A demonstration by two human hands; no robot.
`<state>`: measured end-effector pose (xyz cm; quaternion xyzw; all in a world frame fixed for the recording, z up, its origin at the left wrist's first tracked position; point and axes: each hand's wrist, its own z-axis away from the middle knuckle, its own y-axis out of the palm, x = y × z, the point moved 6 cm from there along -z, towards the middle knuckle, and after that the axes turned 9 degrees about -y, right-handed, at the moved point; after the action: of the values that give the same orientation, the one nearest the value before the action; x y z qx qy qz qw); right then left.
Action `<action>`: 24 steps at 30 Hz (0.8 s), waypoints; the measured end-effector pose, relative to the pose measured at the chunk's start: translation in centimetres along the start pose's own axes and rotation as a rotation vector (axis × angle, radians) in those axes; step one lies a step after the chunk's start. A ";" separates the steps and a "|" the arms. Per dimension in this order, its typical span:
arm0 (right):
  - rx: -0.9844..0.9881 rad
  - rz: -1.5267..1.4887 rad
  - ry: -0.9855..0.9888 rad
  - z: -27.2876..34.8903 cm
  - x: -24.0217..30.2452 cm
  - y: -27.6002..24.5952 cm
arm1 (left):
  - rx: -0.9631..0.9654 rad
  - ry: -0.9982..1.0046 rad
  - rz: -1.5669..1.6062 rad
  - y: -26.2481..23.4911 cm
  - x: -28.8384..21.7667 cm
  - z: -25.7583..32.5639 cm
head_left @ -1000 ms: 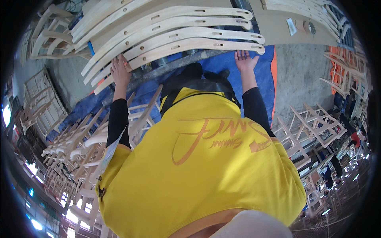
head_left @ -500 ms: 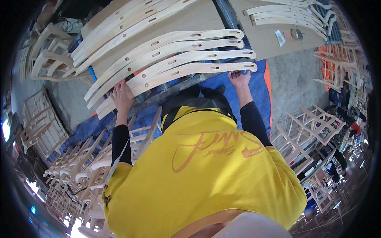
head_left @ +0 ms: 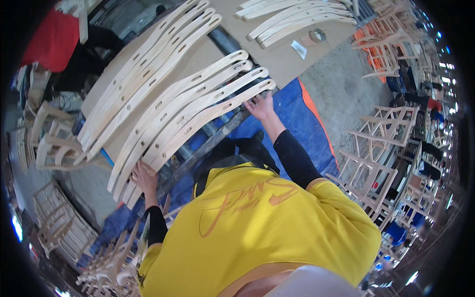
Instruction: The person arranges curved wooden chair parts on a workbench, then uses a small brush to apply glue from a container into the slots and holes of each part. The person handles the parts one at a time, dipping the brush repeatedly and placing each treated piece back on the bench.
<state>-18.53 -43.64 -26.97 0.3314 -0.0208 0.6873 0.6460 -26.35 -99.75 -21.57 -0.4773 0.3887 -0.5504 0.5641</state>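
Head view: four curved wooden slats [head_left: 200,105] lie slots-up on the table [head_left: 284,69], apparently for access; left hand [head_left: 144,179] at near slats' left ends, clamping untellable; right hand [head_left: 261,106] palm-up beside nearest right end, fingers apart.

Pale wooden chair frames [head_left: 376,138] stand on grey floor [head_left: 331,94], bright lights [head_left: 412,278] beyond.
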 end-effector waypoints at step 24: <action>-0.332 0.328 -0.071 4.3 9.5 -42.3 | 0.325 0.702 0.493 -6.2 -41.3 10.8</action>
<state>22.02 -30.32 -35.91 0.2368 -0.2098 0.7581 0.5703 -21.30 -57.25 -16.54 -0.0607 0.5670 -0.5819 0.5799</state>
